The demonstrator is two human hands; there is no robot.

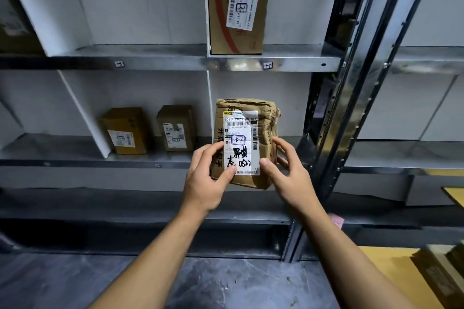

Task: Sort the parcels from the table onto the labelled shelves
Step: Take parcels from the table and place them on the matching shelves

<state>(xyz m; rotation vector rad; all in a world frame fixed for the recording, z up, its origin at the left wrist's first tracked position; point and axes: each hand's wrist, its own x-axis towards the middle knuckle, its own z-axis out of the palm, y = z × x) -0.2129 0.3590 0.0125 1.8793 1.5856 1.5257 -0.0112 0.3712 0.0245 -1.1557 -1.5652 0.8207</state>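
**Parcel held up at the shelves**

I face grey metal shelves (150, 63) split by white dividers (209, 103), with a bare concrete floor (226, 283) below. A tall box (238, 7) stands in the upper right compartment, above a small tag (267, 65) on the shelf edge. One level down, left of the divider, sit a yellowish box (126, 130) and a darker box (177, 128).

The parcel (263, 118) is crumpled brown cardboard under clear tape, upright. Its white label (241, 155) carries barcodes, a blue-boxed mark and black handwriting.

I hold it up in front of the lower right compartment. My left hand (206, 178) and right hand (291, 178) clamp its lower half from either side, fingers (281, 144) curled round the edges and both thumbs on the front.
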